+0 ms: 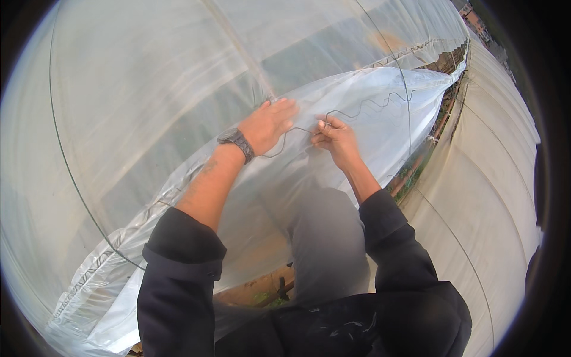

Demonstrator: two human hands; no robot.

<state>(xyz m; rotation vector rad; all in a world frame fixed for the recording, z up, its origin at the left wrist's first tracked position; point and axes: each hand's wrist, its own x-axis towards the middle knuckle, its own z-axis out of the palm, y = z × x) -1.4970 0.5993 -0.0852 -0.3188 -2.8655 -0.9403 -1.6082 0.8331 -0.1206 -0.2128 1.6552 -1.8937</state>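
Observation:
My left hand [271, 126] lies flat against the clear plastic film [148, 101], fingers stretched out, with a dark watch [236, 143] on its wrist. Just to its right, my right hand [337, 139] pinches a thin zigzag wiggle wire [342, 113] between thumb and fingers. One part of the wire bends left beneath my left hand; the other runs loosely off to the upper right over a whitish, slack sheet of film [380, 128]. Under the left palm, the contact between wire and film is hidden.
Thin dark cords [66, 160] cross the curved film. A gathered seam with zigzag wire [95, 268] runs down to the lower left. A second film-covered tunnel [488, 172] stands at right, beyond a narrow gap with plants [410, 178]. My grey trouser leg [327, 238] is below the hands.

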